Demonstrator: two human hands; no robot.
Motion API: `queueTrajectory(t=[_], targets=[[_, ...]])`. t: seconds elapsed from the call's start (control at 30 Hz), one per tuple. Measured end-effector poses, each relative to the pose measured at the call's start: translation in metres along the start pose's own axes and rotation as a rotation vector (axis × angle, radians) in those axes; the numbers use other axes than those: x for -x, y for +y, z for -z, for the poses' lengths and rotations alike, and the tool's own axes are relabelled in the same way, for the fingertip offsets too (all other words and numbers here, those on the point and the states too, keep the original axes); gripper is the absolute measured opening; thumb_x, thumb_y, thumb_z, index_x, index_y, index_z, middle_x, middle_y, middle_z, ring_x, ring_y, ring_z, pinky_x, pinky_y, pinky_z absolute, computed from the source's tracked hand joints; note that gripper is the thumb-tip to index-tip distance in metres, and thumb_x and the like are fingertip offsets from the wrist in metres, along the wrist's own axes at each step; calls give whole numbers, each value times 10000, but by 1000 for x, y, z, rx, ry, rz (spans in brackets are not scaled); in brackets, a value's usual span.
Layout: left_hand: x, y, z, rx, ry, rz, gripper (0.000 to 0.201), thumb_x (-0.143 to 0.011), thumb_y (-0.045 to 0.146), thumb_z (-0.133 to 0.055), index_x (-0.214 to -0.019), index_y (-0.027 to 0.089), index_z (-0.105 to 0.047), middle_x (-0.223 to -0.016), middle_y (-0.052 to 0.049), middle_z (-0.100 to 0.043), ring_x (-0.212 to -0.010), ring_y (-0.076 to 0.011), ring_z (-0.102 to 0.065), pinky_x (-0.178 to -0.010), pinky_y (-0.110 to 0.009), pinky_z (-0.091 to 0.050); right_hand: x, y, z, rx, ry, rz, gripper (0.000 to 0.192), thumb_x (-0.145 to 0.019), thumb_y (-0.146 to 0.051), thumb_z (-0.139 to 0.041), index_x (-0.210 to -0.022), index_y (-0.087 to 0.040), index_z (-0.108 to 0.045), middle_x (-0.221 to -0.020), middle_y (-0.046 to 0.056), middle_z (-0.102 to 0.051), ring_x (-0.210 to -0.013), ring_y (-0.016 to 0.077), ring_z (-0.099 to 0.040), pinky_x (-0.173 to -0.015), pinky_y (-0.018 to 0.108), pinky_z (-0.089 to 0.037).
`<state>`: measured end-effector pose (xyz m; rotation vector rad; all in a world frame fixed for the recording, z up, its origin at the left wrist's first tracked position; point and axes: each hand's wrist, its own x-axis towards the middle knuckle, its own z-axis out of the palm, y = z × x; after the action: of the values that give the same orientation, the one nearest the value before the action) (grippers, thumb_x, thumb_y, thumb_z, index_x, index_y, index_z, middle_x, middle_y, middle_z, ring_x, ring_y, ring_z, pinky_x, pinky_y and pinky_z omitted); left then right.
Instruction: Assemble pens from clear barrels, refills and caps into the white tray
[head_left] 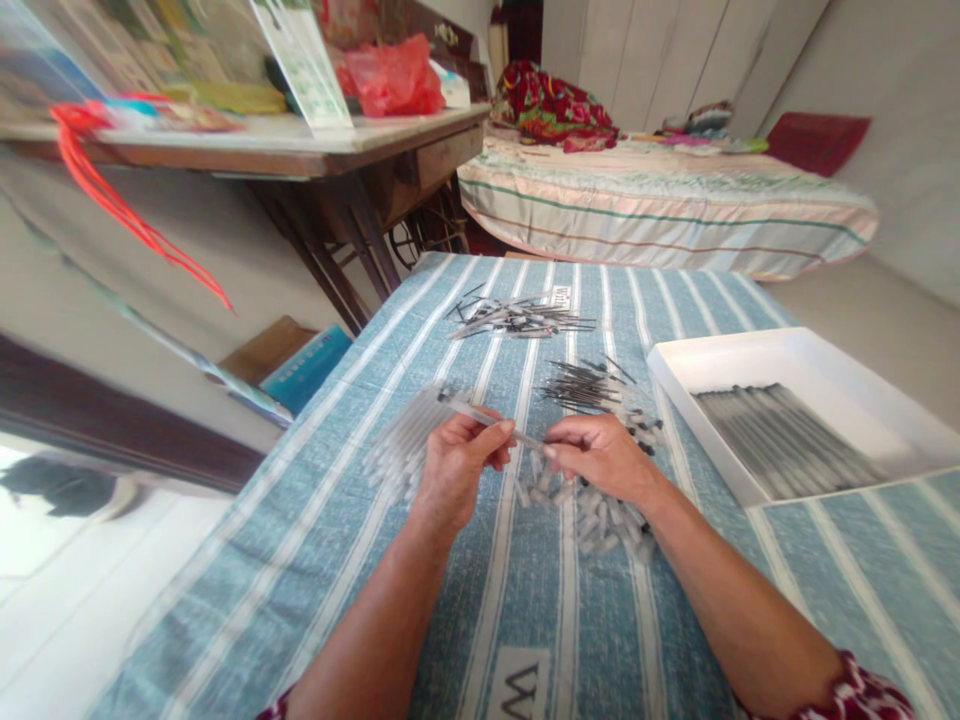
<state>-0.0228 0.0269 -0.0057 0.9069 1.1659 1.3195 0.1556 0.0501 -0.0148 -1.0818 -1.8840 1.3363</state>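
A slim translucent pen barrel [474,412] with a dark far end slants between my two hands above the table. My left hand [459,462] pinches it around the middle, thumb on top. At its near right end, my right hand [600,455] has thumb and fingertips closed on the pen; any small part there is hidden. Left of my left hand lies a heap of similar translucent barrels [397,445]. Thin dark refills [579,386] are piled beyond my right hand, with small black pieces [645,430] beside them. Short translucent caps [611,525] lie below it.
A white open box [739,352] on the right holds a row of dark-cored pens [787,440]. Another pile of thin dark sticks [521,318] lies farther back on the striped cloth [360,600]. A wooden desk [420,150] stands left, a bed [667,195] behind.
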Motion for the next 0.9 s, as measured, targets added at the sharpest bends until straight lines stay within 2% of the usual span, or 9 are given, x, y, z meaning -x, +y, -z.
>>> queueTrajectory(t=[0.23,0.47,0.63,0.9], targets=[[-2,-1,3,114,-4,71,103,-664,204,-687,-686,151,-601,-504,32,-598,-378,-62,-474,-396,-187,-331,0,-1,-2,14,45,15,158,-723,-270,-610,-799,-141,-661,-568,-36,-515,-502,83,-439,-477,188,-336],[-2,-1,0,182,27,125,140,-619,204,-702,-659,143,-583,-486,24,-603,-357,-77,-490,-385,-198,-356,2,-5,-7,299,156,173,172,-792,-267,-532,-697,-156,-623,-568,-27,-498,-537,90,-435,-531,193,-329],[-3,-4,-3,201,45,130,147,-605,188,-698,-633,141,-563,-462,27,-592,-331,-83,-481,-371,-206,-363,3,-5,-13,399,189,261,182,-820,-237,-495,-685,-161,-591,-555,-33,-470,-525,86,-427,-546,195,-324],[-3,-7,-3,205,32,137,138,-621,200,-694,-625,146,-567,-463,29,-590,-335,-81,-474,-376,-211,-372,3,-1,-14,428,181,241,208,-830,-241,-480,-658,-170,-572,-539,-42,-448,-519,83,-407,-535,185,-312]])
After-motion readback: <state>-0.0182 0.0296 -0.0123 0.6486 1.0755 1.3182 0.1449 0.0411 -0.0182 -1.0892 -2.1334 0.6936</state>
